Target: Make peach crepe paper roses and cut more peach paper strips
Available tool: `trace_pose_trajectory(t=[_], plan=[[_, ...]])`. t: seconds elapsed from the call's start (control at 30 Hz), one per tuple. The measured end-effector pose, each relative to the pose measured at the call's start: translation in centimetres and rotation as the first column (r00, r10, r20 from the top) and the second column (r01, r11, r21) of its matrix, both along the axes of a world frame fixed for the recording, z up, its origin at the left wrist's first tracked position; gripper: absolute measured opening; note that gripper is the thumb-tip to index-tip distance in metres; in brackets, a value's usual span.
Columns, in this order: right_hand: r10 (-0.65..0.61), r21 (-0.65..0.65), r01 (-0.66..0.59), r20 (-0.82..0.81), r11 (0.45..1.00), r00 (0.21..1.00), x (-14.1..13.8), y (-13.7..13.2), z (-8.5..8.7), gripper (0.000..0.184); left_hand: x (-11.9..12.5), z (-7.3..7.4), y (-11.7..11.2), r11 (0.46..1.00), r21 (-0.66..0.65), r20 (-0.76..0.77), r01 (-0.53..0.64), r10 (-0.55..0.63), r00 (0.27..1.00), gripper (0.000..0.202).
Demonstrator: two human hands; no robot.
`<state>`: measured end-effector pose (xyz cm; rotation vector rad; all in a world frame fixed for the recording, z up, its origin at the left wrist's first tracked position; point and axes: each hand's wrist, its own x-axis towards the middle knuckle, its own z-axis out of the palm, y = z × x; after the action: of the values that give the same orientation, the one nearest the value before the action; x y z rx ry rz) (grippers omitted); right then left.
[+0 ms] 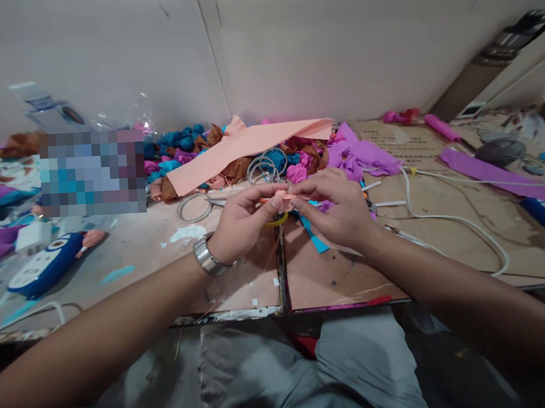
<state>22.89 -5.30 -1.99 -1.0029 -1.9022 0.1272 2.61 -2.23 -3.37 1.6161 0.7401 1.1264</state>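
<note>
A small, crumpled piece of peach paper [285, 196] is pinched between the fingertips of both hands above the table's front part. My left hand [248, 220] is closed on its left side, with a metal watch band [208, 256] at the wrist. From the other side, my right hand [341, 205] grips the piece between thumb and fingers. A thin orange edge shows by the fingertips, too small to name. Just behind the hands are scissors [195, 207] with grey loop handles and several metal rings [267, 166]. Below the right hand lies a blue strip [314, 235].
A long peach sheet [251, 141] rests on a heap of crumpled coloured paper [178, 145] along the wall. At left lies a blue-and-white glue gun-like device [47, 264]. A white cable [465, 217] crosses the cardboard [388, 140] at right, before a tall flask [485, 71].
</note>
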Motion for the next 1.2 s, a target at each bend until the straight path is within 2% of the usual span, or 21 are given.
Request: trace_pose_trajectory(t=[0.23, 0.4, 0.63, 0.77, 0.9, 1.2], plan=[[0.016, 0.009, -0.016, 0.000, 1.000, 1.000, 0.05, -0.23, 0.23, 0.011, -0.08, -0.28, 0.02, 0.994, -0.085, 0.085, 0.071, -0.064, 0.994, 0.030], [0.014, -0.002, -0.014, 0.005, 1.000, 1.000, 0.05, -0.28, 0.27, 0.011, 0.01, -0.26, -0.04, 0.988, -0.138, 0.116, 0.068, -0.052, 0.992, 0.030], [0.004, 0.020, -0.004, 0.017, 1.000, 1.000, -0.12, -0.13, 0.17, 0.012, 0.17, -0.35, 0.08, 0.973, -0.200, 0.241, 0.116, -0.066, 0.968, 0.022], [0.007, 0.016, -0.008, 0.024, 1.000, 1.000, -0.11, -0.03, -0.03, 0.009, 0.20, -0.20, -0.05, 0.967, -0.214, 0.237, 0.138, -0.085, 0.968, 0.020], [-0.007, 0.035, 0.006, 0.027, 0.999, 1.000, -0.03, -0.01, -0.09, 0.008, 0.27, -0.07, -0.18, 0.970, -0.220, 0.209, 0.108, -0.062, 0.976, 0.021], [-0.018, 0.017, 0.018, 0.006, 1.000, 1.000, -0.09, -0.20, 0.08, 0.015, 0.35, 0.24, -0.34, 0.969, -0.224, 0.177, 0.101, -0.061, 0.982, 0.026]])
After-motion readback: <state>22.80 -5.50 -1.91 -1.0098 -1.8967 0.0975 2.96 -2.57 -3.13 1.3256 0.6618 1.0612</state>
